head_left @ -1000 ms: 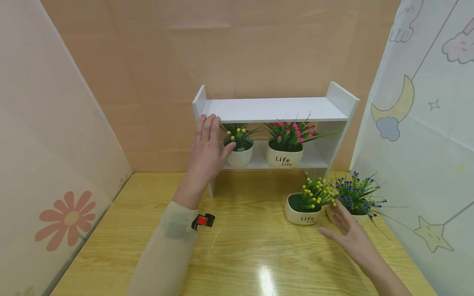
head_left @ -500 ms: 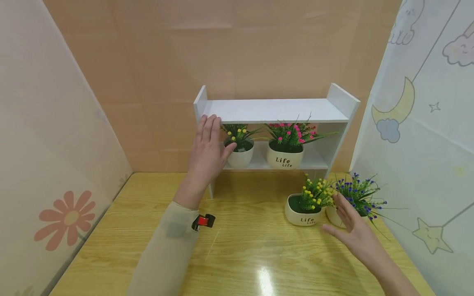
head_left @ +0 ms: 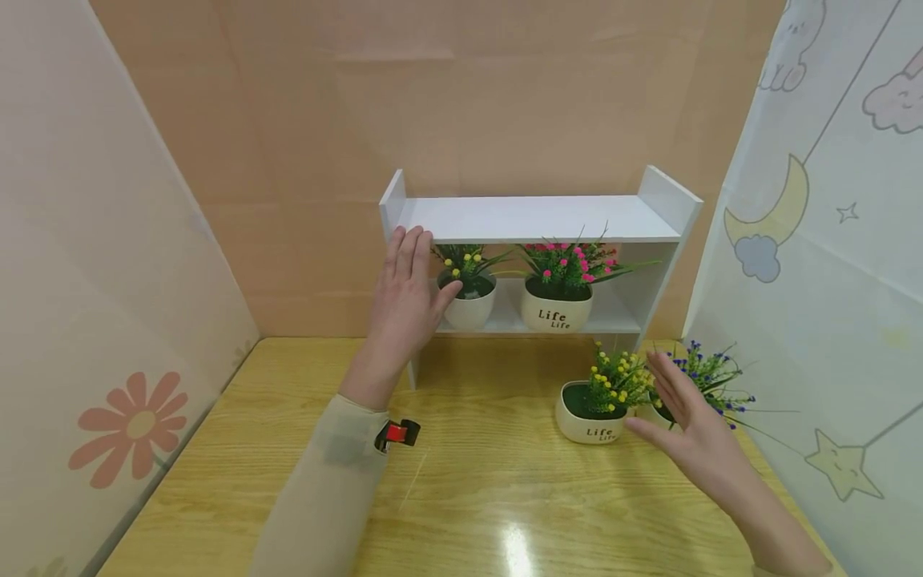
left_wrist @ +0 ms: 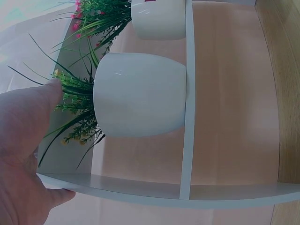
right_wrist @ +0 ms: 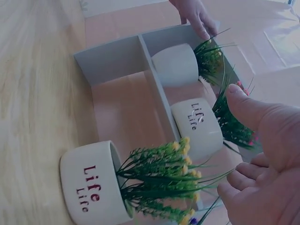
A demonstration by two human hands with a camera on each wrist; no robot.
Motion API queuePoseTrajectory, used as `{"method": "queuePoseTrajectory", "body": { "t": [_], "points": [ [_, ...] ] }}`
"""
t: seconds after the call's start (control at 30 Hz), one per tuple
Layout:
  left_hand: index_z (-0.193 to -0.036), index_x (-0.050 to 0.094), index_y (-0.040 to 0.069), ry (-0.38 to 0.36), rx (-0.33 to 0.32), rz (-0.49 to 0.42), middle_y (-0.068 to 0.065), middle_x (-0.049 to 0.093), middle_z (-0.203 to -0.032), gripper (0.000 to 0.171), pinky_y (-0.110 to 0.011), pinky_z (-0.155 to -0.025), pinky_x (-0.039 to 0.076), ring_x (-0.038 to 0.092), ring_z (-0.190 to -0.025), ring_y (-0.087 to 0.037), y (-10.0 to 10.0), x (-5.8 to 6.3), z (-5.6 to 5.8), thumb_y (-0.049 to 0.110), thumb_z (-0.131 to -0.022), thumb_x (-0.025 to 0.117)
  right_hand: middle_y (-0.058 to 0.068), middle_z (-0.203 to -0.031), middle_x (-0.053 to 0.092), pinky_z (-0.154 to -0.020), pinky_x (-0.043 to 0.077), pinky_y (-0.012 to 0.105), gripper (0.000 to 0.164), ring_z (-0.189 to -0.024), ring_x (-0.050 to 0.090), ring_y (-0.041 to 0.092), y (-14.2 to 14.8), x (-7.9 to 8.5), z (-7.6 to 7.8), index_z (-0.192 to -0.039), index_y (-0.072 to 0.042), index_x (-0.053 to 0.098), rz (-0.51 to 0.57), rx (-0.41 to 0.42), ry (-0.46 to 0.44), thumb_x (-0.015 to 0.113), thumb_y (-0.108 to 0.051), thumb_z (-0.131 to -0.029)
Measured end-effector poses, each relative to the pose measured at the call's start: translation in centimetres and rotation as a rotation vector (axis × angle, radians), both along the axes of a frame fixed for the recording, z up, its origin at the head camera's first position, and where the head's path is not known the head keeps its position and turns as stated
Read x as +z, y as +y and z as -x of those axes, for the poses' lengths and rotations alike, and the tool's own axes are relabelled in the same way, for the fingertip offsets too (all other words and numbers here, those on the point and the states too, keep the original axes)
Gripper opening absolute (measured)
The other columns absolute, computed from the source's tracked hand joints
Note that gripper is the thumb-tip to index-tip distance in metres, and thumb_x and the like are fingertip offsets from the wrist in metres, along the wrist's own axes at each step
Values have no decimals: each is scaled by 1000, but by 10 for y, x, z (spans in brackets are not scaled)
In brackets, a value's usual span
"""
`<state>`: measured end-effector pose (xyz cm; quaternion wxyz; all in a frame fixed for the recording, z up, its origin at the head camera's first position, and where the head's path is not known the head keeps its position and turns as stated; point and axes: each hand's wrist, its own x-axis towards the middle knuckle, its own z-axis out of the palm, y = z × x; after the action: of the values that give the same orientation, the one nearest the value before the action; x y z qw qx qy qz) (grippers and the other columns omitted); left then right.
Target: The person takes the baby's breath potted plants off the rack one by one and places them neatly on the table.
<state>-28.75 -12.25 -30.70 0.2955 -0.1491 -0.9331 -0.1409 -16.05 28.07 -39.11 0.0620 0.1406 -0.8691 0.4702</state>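
Note:
My left hand (head_left: pixel 405 296) lies with straight fingers against the left upper edge of a white two-tier shelf (head_left: pixel 534 216). Near its thumb, on the middle board, stands a white pot with small yellow flowers (head_left: pixel 469 308); the left wrist view shows this plain pot (left_wrist: pixel 140 93) close up. My right hand (head_left: pixel 695 441) hangs above the table with fingers extended, holding nothing. Just left of it sits a cream "Life" pot of yellow flowers (head_left: pixel 593 425). Behind the hand, a pot with blue-purple flowers (head_left: pixel 710 373) is partly hidden.
A cream "Life" pot with pink flowers (head_left: pixel 557 312) stands on the middle board, right of the plain pot. The shelf is on a wooden table (head_left: pixel 461 481). Printed wall sheets flank the table left and right, with a tan sheet (head_left: pixel 303 160) behind.
My right hand has risen a little, its fingertips now higher beside the yellow flowers and covering more of the blue-purple plant. My left hand stays at the shelf; the pots have not moved.

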Motion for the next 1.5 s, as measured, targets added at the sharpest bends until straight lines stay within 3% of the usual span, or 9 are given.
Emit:
{"method": "queuePoseTrajectory", "body": {
  "t": [0.37, 0.5, 0.57, 0.63, 0.87, 1.07, 1.17, 1.4, 1.5],
  "points": [
    [-172, 20, 3, -4, 4, -5, -17, 20, -178, 91, -51, -135, 19, 2, -170, -33, -1, -1, 0, 48, -110, 67, 5, -183, 16, -111, 24, 0, 112, -161, 25, 53, -18, 31, 8, -176, -44, 8, -72, -18, 174, 86, -19, -100],
    [-172, 20, 3, 3, -3, -6, -17, 20, -178, 91, -50, -136, 18, 3, -169, -33, -1, -2, 1, 48, -109, 68, 4, -184, 14, -133, 26, 46, 115, -161, 24, 54, -23, 41, 11, -177, -42, 10, -130, -44, 243, 89, -19, -97],
    [-172, 20, 3, 8, -5, -8, -17, 20, -178, 91, -50, -136, 17, 3, -169, -33, -1, -1, 1, 48, -109, 69, 6, -184, 16, -126, 23, 73, 116, -160, 25, 55, -25, 45, 14, -178, -38, 13, -159, -55, 299, 91, -17, -94],
    [-171, 21, 3, 12, -6, -8, -17, 20, -178, 91, -50, -135, 18, 4, -169, -33, -1, -2, 1, 47, -109, 69, 10, -183, 19, -119, 23, 84, 118, -160, 26, 56, -26, 49, 17, -179, -33, 15, -192, -60, 358, 92, -14, -92],
    [-171, 20, 3, 14, -4, -5, -16, 20, -178, 91, -50, -135, 18, 4, -169, -33, -1, -1, 1, 47, -109, 70, 19, -179, 27, -131, 20, 66, 117, -164, 24, 48, -25, 64, 38, -177, -15, 23, -333, -66, 584, 95, -9, -85],
    [-171, 20, 3, 15, -4, -1, -16, 20, -178, 90, -49, -136, 17, 4, -169, -33, -1, -1, 1, 47, -109, 69, 22, -176, 32, -133, 19, 61, 104, -163, 25, 49, -23, 74, 51, -174, -7, 31, -394, -88, 703, 58, -75, -100],
    [-172, 20, 4, 16, -2, -1, -16, 20, -178, 90, -49, -136, 17, 3, -169, -33, -1, -1, 1, 47, -109, 69, 24, -174, 35, -135, 17, 59, 108, -162, 28, 49, -22, 78, 56, -171, -2, 35, -429, -100, 769, 46, -83, -100],
    [-171, 19, 3, 12, 3, 12, -17, 20, -178, 91, -48, -136, 16, 4, -169, -33, -1, 0, 1, 48, -110, 68, 27, -171, 38, -135, 11, 61, 107, -161, 29, 48, -19, 87, 71, -169, 1, 36, -475, -111, 812, 46, -82, -102],
    [-171, 20, 3, 8, 1, 9, -17, 20, -178, 90, -47, -136, 15, 4, -169, -34, -1, 0, 0, 47, -110, 68, 26, -173, 37, -134, 9, 63, 100, -162, 28, 47, -17, 93, 77, -170, 0, 35, -485, -112, 786, 69, -65, -102]
  ]
}}
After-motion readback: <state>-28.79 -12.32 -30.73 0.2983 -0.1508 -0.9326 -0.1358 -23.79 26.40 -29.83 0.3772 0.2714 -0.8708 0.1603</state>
